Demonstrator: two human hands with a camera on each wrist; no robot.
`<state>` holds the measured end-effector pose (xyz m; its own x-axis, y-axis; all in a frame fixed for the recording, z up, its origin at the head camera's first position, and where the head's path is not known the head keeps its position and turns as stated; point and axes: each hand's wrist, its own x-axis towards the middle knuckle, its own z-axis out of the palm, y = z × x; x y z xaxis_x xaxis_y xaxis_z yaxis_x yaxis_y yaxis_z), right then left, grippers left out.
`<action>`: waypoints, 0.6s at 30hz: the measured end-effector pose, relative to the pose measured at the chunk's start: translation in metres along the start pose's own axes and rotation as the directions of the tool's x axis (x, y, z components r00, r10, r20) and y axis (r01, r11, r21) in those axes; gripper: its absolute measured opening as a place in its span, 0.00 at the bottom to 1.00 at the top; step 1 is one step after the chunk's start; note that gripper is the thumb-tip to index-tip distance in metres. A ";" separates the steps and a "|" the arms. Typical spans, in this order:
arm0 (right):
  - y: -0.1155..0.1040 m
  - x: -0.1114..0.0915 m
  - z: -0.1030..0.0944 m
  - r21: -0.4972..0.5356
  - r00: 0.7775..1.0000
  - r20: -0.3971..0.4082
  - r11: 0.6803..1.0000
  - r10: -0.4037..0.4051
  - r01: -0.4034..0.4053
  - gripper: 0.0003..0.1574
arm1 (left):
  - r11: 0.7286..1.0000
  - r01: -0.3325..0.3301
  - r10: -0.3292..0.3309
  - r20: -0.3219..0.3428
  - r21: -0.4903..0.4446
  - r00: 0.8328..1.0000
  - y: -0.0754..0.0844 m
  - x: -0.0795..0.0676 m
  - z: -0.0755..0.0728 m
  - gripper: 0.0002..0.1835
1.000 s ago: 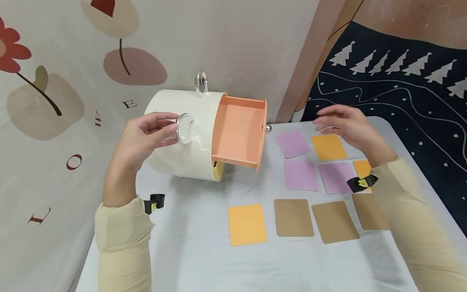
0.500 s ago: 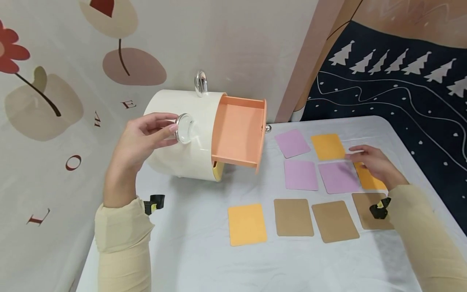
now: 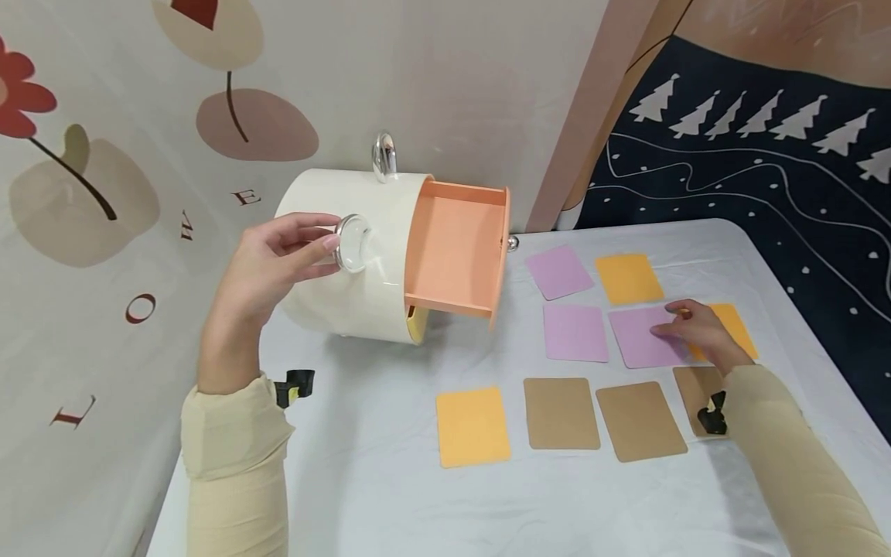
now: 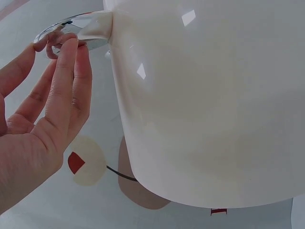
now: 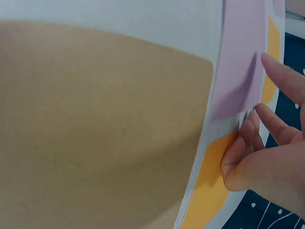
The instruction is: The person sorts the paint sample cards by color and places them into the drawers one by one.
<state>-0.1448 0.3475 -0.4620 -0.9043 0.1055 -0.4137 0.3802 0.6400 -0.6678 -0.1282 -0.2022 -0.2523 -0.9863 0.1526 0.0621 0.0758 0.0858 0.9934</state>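
Observation:
My left hand (image 3: 274, 251) pinches a shiny silver loop handle (image 4: 97, 26) on the side of a white, rounded drawer box (image 3: 376, 305). A peach drawer (image 3: 455, 251) is pulled out of the box's right end, with nothing lying inside. At the right, my right hand (image 3: 706, 334) is low over a purple card (image 3: 636, 344), thumb and forefinger spread apart near its right side. Beneath that hand, partly covered, lies an orange card (image 3: 738, 325). The right wrist view shows the other fingers curled loosely above the orange card.
Several more square cards lie flat on the white-covered table (image 3: 390, 495): purple ones (image 3: 559, 272) behind, an orange one (image 3: 473, 427) in front, brown ones (image 3: 561, 414) in the front row. A yellow drawer (image 3: 417, 326) sits below the peach one. A patterned cloth (image 3: 125, 325) hangs behind.
My right hand has come down from above the far orange card, nearer to me, to the right purple card. The left hand stays on the handle.

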 end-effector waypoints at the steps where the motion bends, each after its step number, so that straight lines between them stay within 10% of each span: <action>1: 0.000 0.000 0.001 -0.010 1.000 -0.007 1.000 -0.003 0.003 0.45 | 1.000 -0.001 0.001 0.001 0.004 1.000 0.000 0.000 0.000 0.11; 18: -0.006 0.001 0.011 -0.009 0.999 -0.036 1.000 0.008 -0.008 0.44 | 1.000 -0.007 0.007 0.002 0.015 1.000 0.001 -0.001 0.000 0.12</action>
<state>-0.1453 0.3356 -0.4652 -0.9078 0.1377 -0.3962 0.3855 0.6460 -0.6588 -0.1273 -0.2025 -0.2518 -0.9855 0.1547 0.0690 0.0850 0.0990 0.9915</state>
